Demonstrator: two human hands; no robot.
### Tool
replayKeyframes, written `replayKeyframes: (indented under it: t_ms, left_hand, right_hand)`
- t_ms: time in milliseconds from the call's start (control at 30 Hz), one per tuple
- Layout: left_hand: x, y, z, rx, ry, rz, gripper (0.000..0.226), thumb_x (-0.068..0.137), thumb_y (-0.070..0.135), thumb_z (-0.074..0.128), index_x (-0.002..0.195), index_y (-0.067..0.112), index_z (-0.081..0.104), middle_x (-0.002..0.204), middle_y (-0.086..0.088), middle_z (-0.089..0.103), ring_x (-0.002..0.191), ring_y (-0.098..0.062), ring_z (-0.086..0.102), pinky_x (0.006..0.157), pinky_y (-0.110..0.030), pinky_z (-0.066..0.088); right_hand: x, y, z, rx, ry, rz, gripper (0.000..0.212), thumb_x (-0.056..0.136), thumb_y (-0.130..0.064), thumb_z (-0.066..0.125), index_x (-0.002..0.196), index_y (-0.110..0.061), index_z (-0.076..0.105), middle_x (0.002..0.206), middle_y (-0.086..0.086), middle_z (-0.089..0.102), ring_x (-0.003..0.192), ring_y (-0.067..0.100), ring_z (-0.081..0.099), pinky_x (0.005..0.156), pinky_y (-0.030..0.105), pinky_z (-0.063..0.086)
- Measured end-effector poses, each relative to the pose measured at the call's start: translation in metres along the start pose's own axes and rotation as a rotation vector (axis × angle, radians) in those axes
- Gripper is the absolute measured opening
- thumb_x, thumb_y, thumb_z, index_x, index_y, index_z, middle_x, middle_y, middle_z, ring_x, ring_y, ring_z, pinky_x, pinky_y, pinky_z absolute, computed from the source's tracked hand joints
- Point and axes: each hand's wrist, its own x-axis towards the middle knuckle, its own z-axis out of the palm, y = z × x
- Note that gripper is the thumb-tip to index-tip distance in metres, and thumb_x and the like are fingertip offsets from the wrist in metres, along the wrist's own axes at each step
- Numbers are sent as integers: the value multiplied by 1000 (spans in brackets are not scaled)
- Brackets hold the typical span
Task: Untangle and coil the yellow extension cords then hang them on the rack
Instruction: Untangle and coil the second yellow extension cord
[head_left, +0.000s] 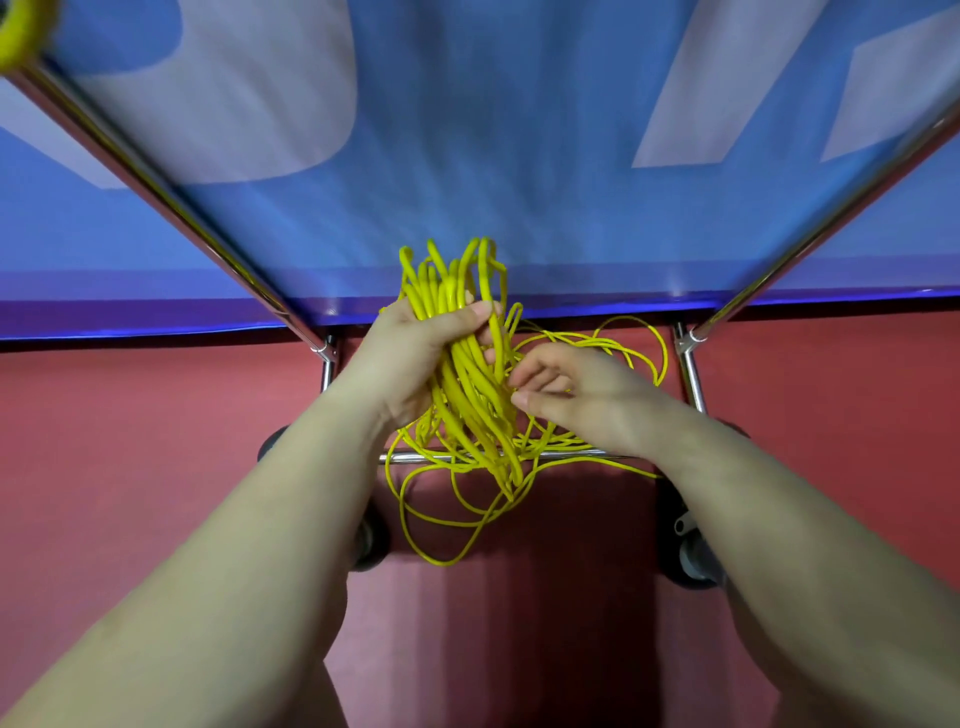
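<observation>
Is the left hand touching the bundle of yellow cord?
Touching. The head view shows the left hand wrapped around the bundle of yellow cord, thumb pressed across the strands.

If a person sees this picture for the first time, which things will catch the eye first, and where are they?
The eye goes first to the bright yellow cord bundle in the middle, gripped by the left hand, while the right hand picks at strands beside it. Loose yellow loops hang below over the red floor. Behind them a large blue banner fills the top, framed by shiny metal rack bars.
</observation>
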Motion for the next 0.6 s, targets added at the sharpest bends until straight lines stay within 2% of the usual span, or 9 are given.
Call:
replayKeyframes:
  t_ms: [133,233,400,467,533,600]
  left_hand:
    - [-2,4,-2,-77,-36,-12,15,92,5,50,83,4,62,58,-5,59,47,-14,59,49,-25,53]
    - [-3,7,-3,-97,0,5,16,93,5,50,83,4,62,56,-3,59,48,-13,59,54,-24,54]
    - [-17,13,-5,-134,88,82,13,92,6,53,83,4,61,57,-2,60,51,-13,59,56,-22,54]
    - [-28,14,-6,-130,121,114,11,93,7,54,87,3,61,60,-1,63,54,-12,61,57,-22,54]
    - [-39,16,-4,-125,142,143,8,93,7,54,92,2,60,65,0,67,60,-11,65,57,-22,54]
    - [-52,20,-1,-95,154,172,9,94,6,53,87,6,60,71,3,71,67,-9,69,58,-21,54]
  right_hand:
    - [1,2,7,-149,-18,-30,15,88,-22,62,102,-22,59,82,-13,48,84,9,48,80,22,42]
    - [0,2,6,-240,22,-58,12,88,-25,62,99,-20,58,89,-4,54,88,14,51,86,31,44]
    - [-7,15,3,-416,59,-80,12,90,-20,59,100,-13,57,95,-1,62,94,21,59,86,34,45]
    - [-14,19,2,-391,113,-107,10,89,-14,60,99,-12,60,91,0,64,92,24,61,85,37,47]
    - [-25,13,0,-308,180,-133,10,88,-11,62,97,-14,62,79,-9,58,81,19,60,78,30,48]
    - [-37,-1,-4,-203,247,-178,10,87,-11,63,93,-19,63,72,-12,57,72,14,58,73,26,47]
